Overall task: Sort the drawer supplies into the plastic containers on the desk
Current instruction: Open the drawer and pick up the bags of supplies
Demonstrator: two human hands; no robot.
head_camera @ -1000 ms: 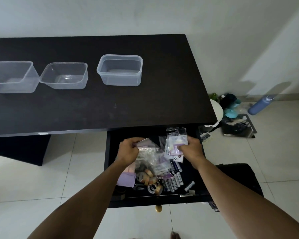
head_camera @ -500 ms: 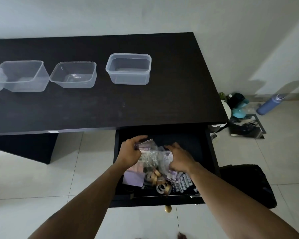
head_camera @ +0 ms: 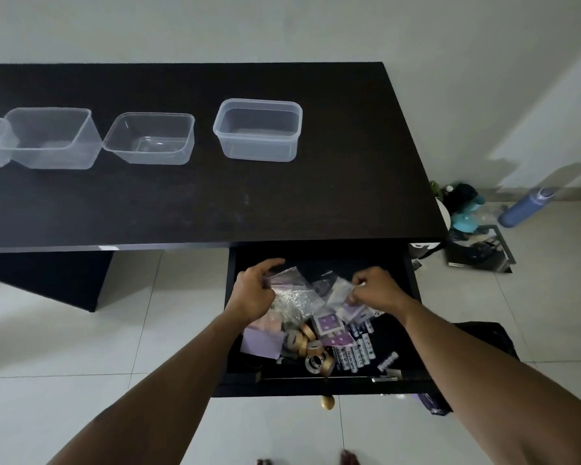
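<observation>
The open black drawer (head_camera: 413, 290) under the desk's right end holds clear plastic bags, purple cards (head_camera: 328, 325), tape rolls (head_camera: 311, 347) and batteries (head_camera: 358, 350). My left hand (head_camera: 254, 292) grips a clear plastic bag (head_camera: 291, 295) at the drawer's left. My right hand (head_camera: 378, 290) pinches a small clear packet (head_camera: 339, 292) at the right. Several empty clear containers stand in a row on the desk: one with a rim (head_camera: 258, 129), a tapered one (head_camera: 150, 137) and a larger one (head_camera: 51, 137).
The dark desk (head_camera: 282, 203) fills the upper view. A brass drawer knob (head_camera: 327, 402) sticks out at the front. On the tiled floor at the right lie a blue bottle (head_camera: 525, 206), teal items and dark bags.
My right hand dropped the stack of packets it held up, dipped into the pile, and now pinches a small packet. The view shifted right across the desk. My left hand keeps its bag.
</observation>
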